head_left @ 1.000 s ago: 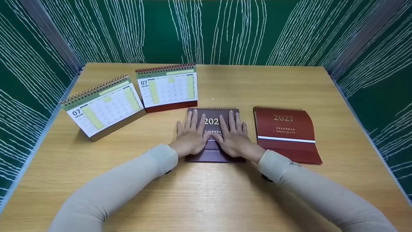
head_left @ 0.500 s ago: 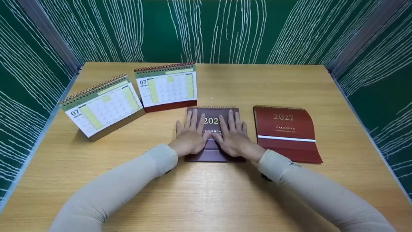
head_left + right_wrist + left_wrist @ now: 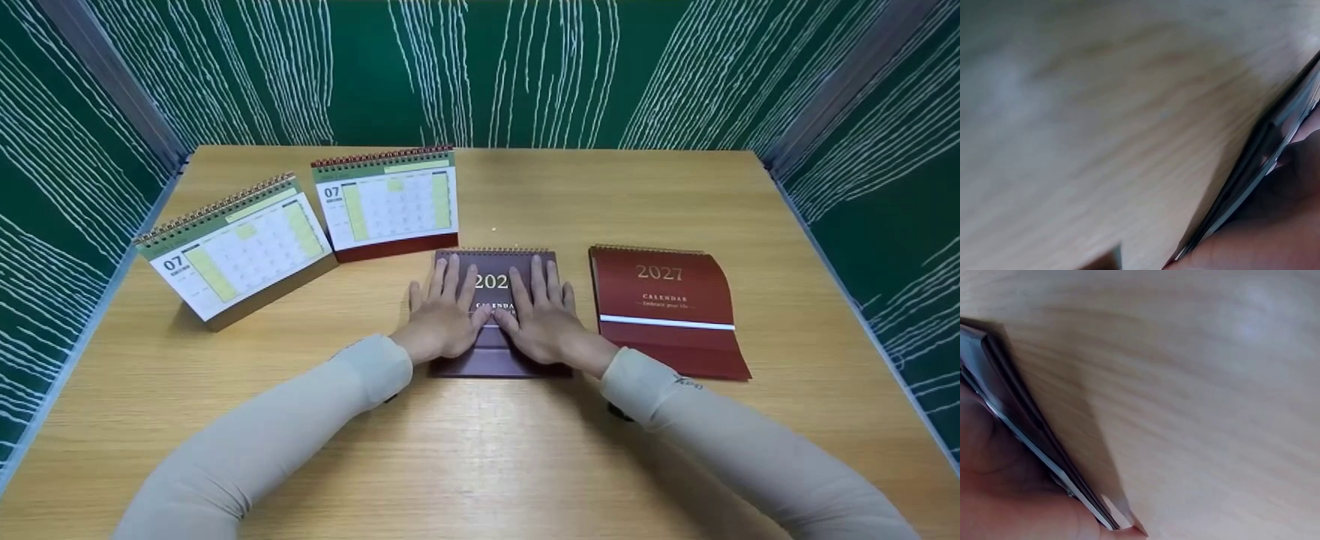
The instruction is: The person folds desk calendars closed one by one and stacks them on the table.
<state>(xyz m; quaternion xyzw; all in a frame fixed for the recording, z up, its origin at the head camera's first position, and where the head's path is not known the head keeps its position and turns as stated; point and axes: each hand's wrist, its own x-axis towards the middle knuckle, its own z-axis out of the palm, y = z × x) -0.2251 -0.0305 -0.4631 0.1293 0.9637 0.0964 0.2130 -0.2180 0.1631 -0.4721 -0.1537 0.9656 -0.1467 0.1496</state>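
A dark purple desk calendar (image 3: 491,363) lies flat on the table, its spiral binding along the far edge and part of its gold lettering covered. My left hand (image 3: 442,319) rests palm down on its left half, fingers straight and spread. On the right half my right hand (image 3: 546,322) presses in the same way, and the two thumbs come close together at the middle. Each wrist view shows only the calendar's edge (image 3: 1044,444) beside part of a hand, with the fingertips out of sight.
To the right lies a red 2027 calendar (image 3: 664,292), its cover slightly bowed. Two calendars stand propped up at the left: a brown-based one (image 3: 244,251) set at an angle and a red-based one (image 3: 394,206) behind it. Green panels (image 3: 517,75) border the wooden table (image 3: 480,465).
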